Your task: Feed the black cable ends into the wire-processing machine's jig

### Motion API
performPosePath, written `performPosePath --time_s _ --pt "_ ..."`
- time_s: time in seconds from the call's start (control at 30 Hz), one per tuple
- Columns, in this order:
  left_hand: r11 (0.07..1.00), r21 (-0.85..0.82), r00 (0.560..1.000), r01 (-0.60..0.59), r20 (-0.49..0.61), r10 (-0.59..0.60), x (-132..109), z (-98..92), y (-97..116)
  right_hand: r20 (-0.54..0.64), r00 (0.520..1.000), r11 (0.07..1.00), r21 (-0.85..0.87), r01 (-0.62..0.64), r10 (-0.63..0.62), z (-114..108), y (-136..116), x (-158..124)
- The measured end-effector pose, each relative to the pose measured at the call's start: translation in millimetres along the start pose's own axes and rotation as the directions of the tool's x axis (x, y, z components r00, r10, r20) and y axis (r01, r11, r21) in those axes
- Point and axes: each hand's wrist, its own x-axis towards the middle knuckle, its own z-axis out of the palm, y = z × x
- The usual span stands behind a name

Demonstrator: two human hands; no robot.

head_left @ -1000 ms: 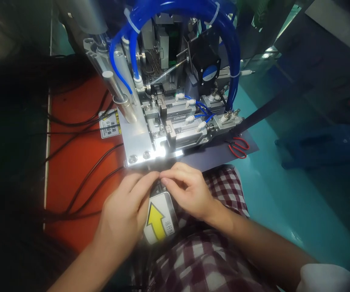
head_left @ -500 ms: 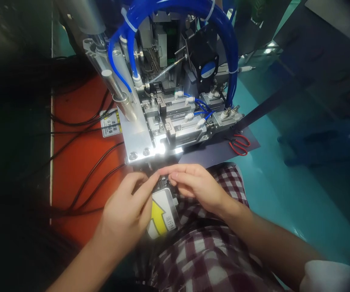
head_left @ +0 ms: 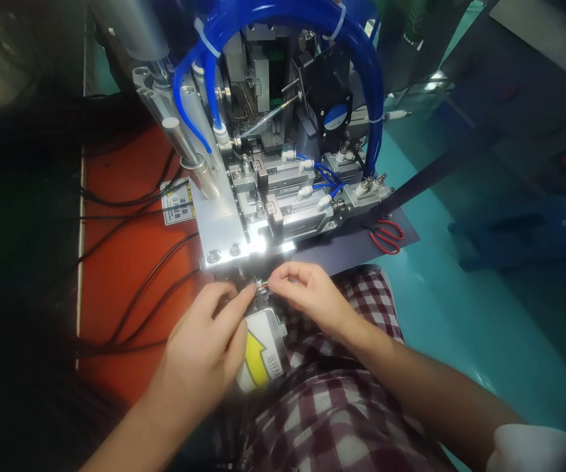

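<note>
The small piece (head_left: 262, 284), too small to make out clearly, sits at the centre of the work, between the fingertips of the two hands and just below the front edge of the machine (head_left: 293, 216); clock directions here are taken from that piece. The left hand (head_left: 203, 341) comes in from 8 o'clock, its fingers bent and drawn in narrow, one fingertip at the near side of the piece; whether it grips the piece I cannot tell. The right hand (head_left: 310, 295) comes in from between 3 and 4 o'clock, thumb and forefinger pinched together on the opposite end of the piece.

At 6 o'clock, just below the fingertips, lies a white label with a yellow arrow (head_left: 257, 360), partly covered by the left hand; toward 11 o'clock is a bright metal plate (head_left: 221, 226) with bolts along its front edge; at 12 o'clock, well above, blue tubing (head_left: 273, 12) arches over the machine. Between 2 and 3 o'clock, red-handled pliers (head_left: 388, 236) rest on a dark mat (head_left: 335, 257); at 9 o'clock, black cables (head_left: 150, 269) cross an orange surface (head_left: 111, 262); at 5 o'clock is checked cloth (head_left: 322, 419).
</note>
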Motion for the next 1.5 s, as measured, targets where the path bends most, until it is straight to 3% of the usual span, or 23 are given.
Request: performPosePath --time_s 0.17,0.4,0.7,0.87,1.03,1.33,1.5 --pt "1.000 -0.015 1.000 0.003 -0.003 -0.003 1 -0.2 -1 -0.027 0.997 0.994 -0.079 0.073 -0.075 2 4 0" --pt "1.000 -0.013 1.000 -0.004 -0.011 0.004 1 -1.2 0 -0.053 0.935 0.894 -0.317 0.317 -0.351 1 12 0" --pt "1.000 -0.004 0.999 -0.013 -0.037 0.013 2 0.5 0 -0.067 0.877 0.823 -0.387 0.416 -0.475 6 16 1" --pt "1.000 -0.010 1.000 -0.004 -0.019 0.004 2 -0.3 1 -0.055 0.918 0.882 -0.306 0.358 -0.392 7 17 0" --pt "1.000 -0.013 1.000 -0.009 -0.021 0.009 2 -0.1 0 -0.037 0.916 0.870 -0.330 0.365 -0.398 7 15 -2" --pt "1.000 -0.021 1.000 0.003 -0.019 -0.003 1 1.7 1 -0.014 0.983 0.975 -0.131 0.181 -0.184 5 12 -3" --pt "1.000 -0.021 1.000 -0.007 -0.009 0.006 1 0.1 0 -0.046 0.992 0.984 -0.143 0.106 -0.114 9 4 -7"
